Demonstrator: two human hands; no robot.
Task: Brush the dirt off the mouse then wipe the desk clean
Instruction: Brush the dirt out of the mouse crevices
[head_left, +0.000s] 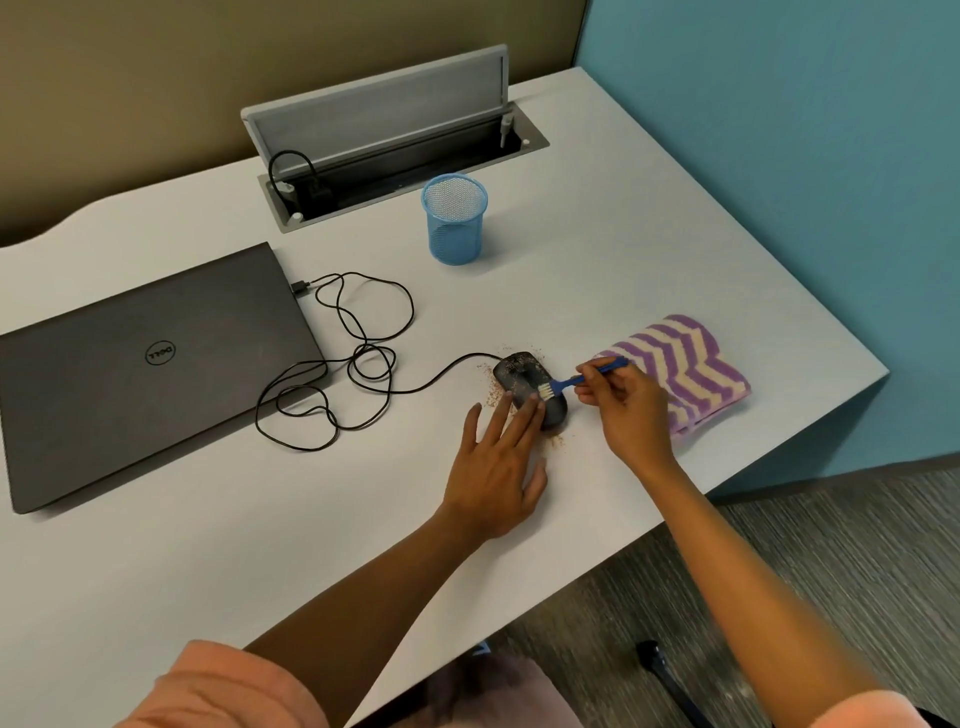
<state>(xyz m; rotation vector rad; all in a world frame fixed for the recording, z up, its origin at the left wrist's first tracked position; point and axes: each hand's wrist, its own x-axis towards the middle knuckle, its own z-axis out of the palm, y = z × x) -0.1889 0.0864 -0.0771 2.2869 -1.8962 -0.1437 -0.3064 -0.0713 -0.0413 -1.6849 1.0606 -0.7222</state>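
A black wired mouse (524, 382) lies a little right of the centre of the frame, on a white desk (208, 561). Brown dirt (491, 387) is scattered on the top of the mouse and on the desk around it, mostly on its left side and a small patch just below it.

The left hand (496, 467) comes from the lower part of the frame. Its fingers are straight and spread, and the fingertips (532, 404) rest on the near end of the mouse; nothing is gripped by this hand. The right hand (631, 410) is just to the right of the mouse. Its thumb and fingers are curled and pinch the handle of a small blue brush (582, 378). The white bristles of the brush touch the top of the mouse near its right edge.

Behind the right hand, toward the right edge of the desk, lies a folded cloth (691, 364) with purple and cream stripes. The hand covers a part of it.

The cable (358, 358) of the mouse runs to the left in several loose loops and ends in a plug at the corner of a closed grey laptop (145, 374), which fills the left side of the frame. A blue mesh cup (454, 221) stands upright above the centre, and behind it a cable box (395, 140) in the desk has its lid open.
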